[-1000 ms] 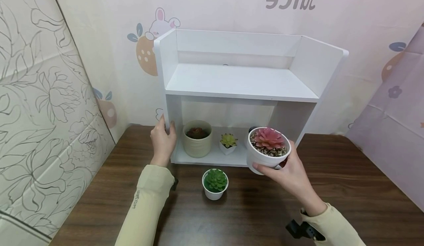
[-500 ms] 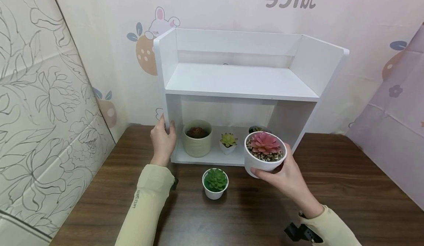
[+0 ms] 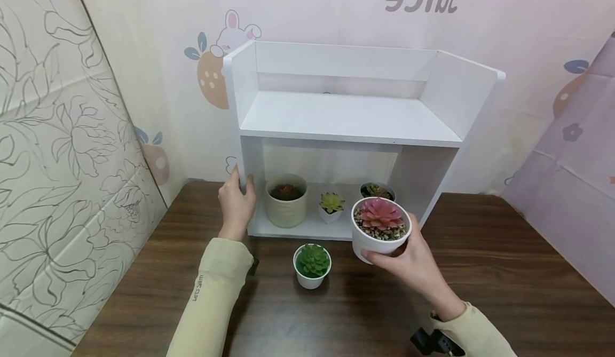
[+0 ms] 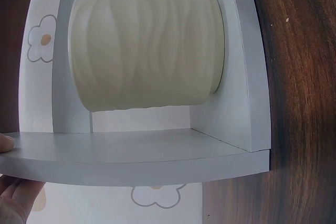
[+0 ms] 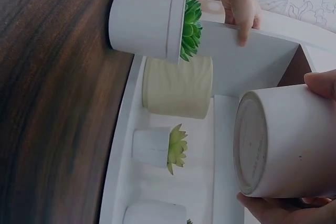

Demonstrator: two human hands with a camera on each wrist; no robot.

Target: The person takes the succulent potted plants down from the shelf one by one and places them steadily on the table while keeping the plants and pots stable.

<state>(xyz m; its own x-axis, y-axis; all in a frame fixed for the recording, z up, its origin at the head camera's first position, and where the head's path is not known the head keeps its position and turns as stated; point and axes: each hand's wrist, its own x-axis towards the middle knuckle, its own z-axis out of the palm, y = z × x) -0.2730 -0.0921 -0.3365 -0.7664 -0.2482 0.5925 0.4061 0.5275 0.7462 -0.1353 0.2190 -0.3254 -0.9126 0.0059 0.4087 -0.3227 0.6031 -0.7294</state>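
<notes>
My right hand grips a white pot with a pink succulent, thumb on its near side. The pot is raised in front of the lower shelf, its round underside showing in the right wrist view. At the left, my left hand pinches the side panel of a white two-tier shelf between thumb and fingers. On the lower tier stand a cream ribbed pot with a reddish-brown plant, a tiny white pot with a yellow-green succulent, and another potted succulent, partly hidden behind the held pot.
A small white pot with a green succulent stands on the dark wooden table in front of the shelf. The upper tier has raised side panels. Behind are a patterned wall covering and, at left, a flower-printed panel.
My right hand has drawn the pink succulent's pot toward me and slightly left, uncovering the potted succulent at the back right of the lower tier. My left hand stays on the side panel.
</notes>
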